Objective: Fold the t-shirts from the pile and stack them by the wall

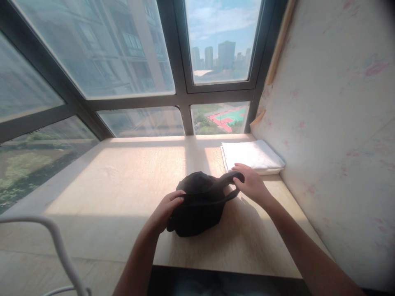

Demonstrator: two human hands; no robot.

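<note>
And here's the wooden surface (114, 176), its far edge meeting the window frame (182, 100) across the middle of the frame, its left side slanting down along the glass to the left border. The widest stretch of pale wood is to the left of centre, lit in a broad sunny patch; that's the roomy side! Over on the right it's tighter: the flowered wall (333, 119) hems in that edge all the way down to the lower right, and the folded white cloth (253, 155) sits up in the corner by the glass. Near edge shows at lower centre, just above a dark area (228, 281). A curved white tube (57, 238) arches into the lower left corner.

Now to the middle: the black fabric item (197, 218), resting on the wood just below the centre of the frame, right between two hands! The left hand (165, 211) has its left rim, thumb and fingers pinched on the edge. The right hand (251, 183), right of centre, curls its fingers round the end of a strap-like loop (228, 178), drawn out toward the upper right. Those right fingers overlap the cloth's near edge in view; whether they touch it, can't tell.
</note>
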